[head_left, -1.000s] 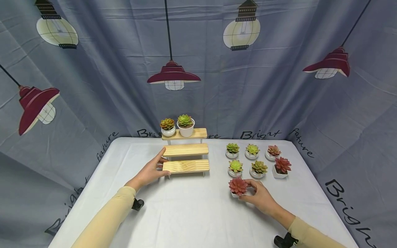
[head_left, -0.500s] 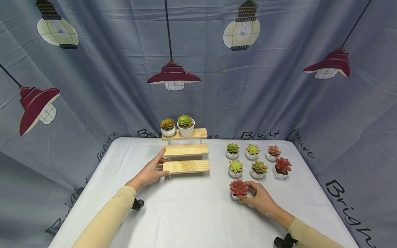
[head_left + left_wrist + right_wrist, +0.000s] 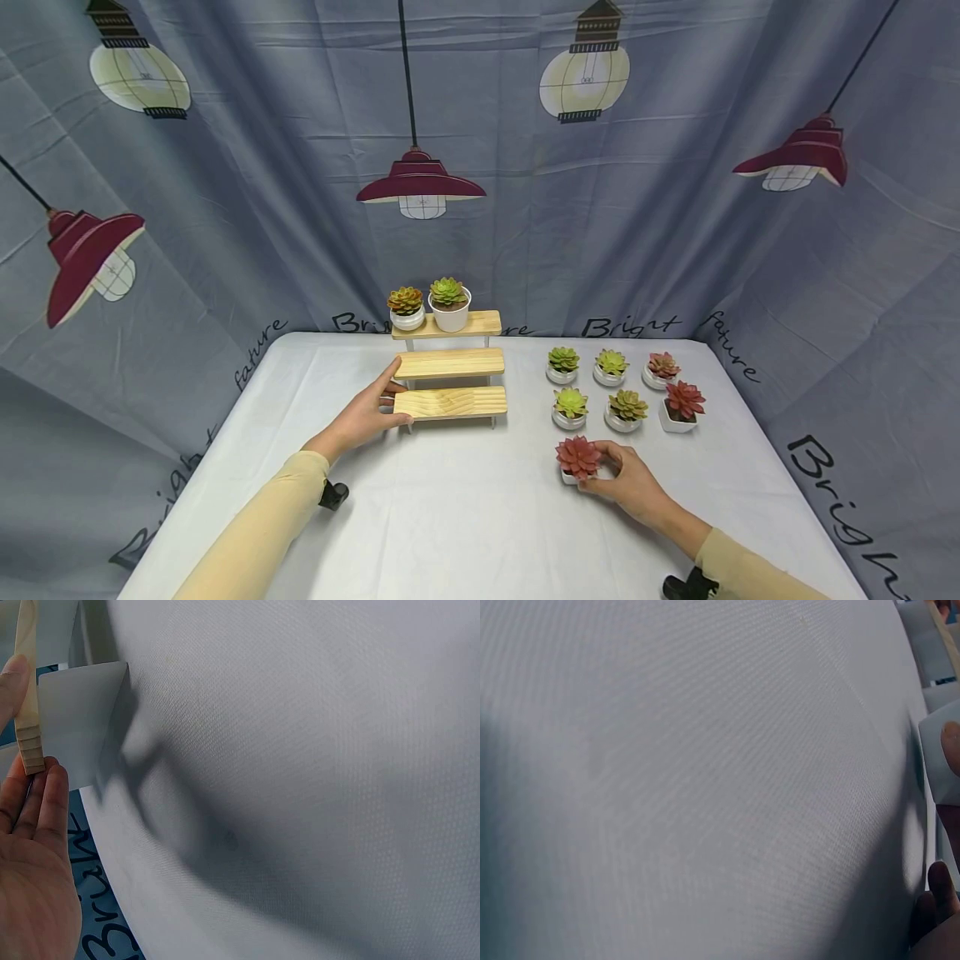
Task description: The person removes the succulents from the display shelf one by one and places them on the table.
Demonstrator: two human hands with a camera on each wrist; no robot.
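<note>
My left hand (image 3: 363,418) grips the left end of a three-tier wooden display stand (image 3: 450,403), thumb by the lowest board and index finger at the middle one. In the left wrist view, thumb and fingers lie on either side of a wooden board (image 3: 28,712). Toward the front right, my right hand (image 3: 636,485) pinches a small potted red succulent (image 3: 577,457) between thumb and fingers. Its white pot (image 3: 933,761) shows at the right edge of the right wrist view, with a fingertip on its side. On the top tier sit an orange-brown succulent (image 3: 406,301) and a green one (image 3: 448,292), both in white pots.
Behind my right hand stand several potted succulents in two rows, among them a lime-green one (image 3: 570,403), an olive one (image 3: 627,406) and a red one (image 3: 683,402). A white cloth (image 3: 450,517) covers the table. Grey-blue curtains (image 3: 487,250) hang around its back and sides.
Over the last second the red succulent in my right hand has shifted slightly to the right and toward me. My left hand and the stand have stayed put.
</note>
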